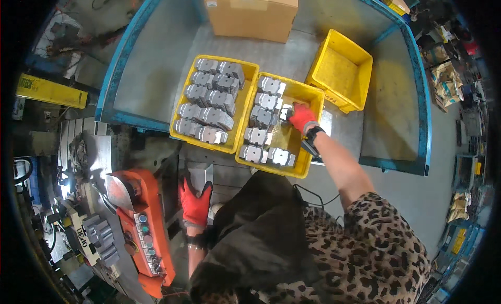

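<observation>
My right hand [302, 117], in a red glove, reaches into the middle yellow bin [299, 171]. Its fingers are closed at the edge of a small shiny metal plate [286, 112], beside the stacked plates. Grey shaped metal plates [264, 117] stand in stacks along that bin's left side, with another stack [281, 156] near its front. Lower and to the left, my left hand [196, 203] wears a red glove with dark fingertips. Its thumb and fingers are spread apart, close to a flat grey metal piece [200, 177]; whether they touch is unclear.
A left yellow bin [180, 108] holds two columns of stacked plates. Another yellow bin [339, 69] sits tilted at the right, and a cardboard box [251, 16] stands at the back. Blue-framed walls [424, 121] surround them. An orange control box [143, 231] with buttons stands at my left.
</observation>
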